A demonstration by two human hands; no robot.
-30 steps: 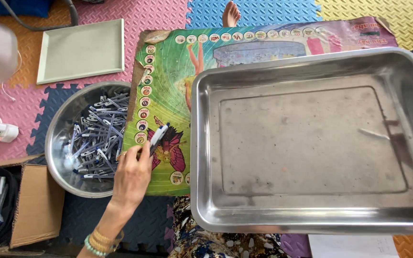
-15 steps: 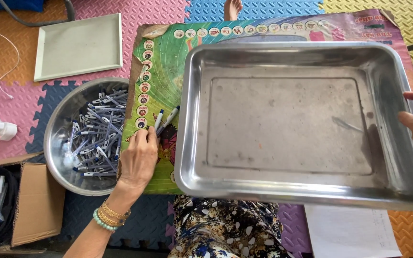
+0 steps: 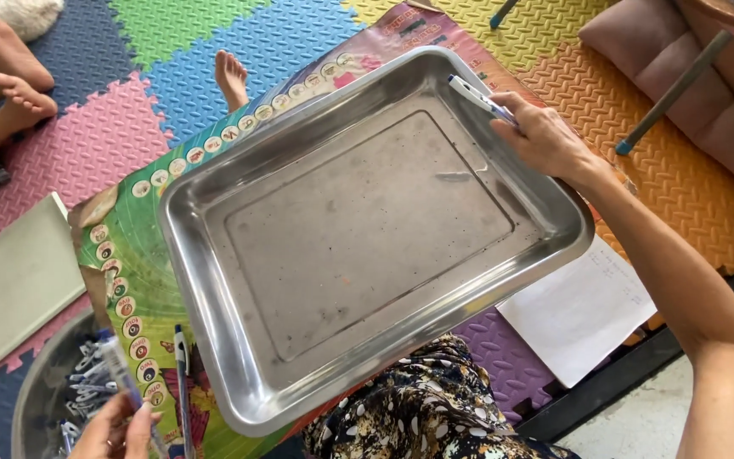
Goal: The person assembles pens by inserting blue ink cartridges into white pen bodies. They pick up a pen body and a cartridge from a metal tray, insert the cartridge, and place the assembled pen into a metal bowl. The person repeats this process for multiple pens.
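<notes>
A white pen with a blue cap point(image 3: 479, 96) is pinched between the thumb and fingers of the right hand point(image 3: 541, 136), its capped end pointing away from the grip and over the far rim of a large steel tray point(image 3: 367, 229). The tray lies directly beneath and beside this grip, the hand being held just above its right-hand rim. The left hand point(image 3: 116, 429) is seen only in part at the lower edge; its fingers are closed around a second pen point(image 3: 125, 387), which slants up from the grip. Just beside that grip, a third pen with a blue tip point(image 3: 183, 382) lies on a colourful printed mat point(image 3: 133, 255). To the other side of the left grip, a round steel bowl point(image 3: 31, 399) filled with pen parts point(image 3: 87, 382) is seen. Well beyond both grips, another person's bare feet point(image 3: 10, 76) rest on the foam floor tiles point(image 3: 239, 42).
</notes>
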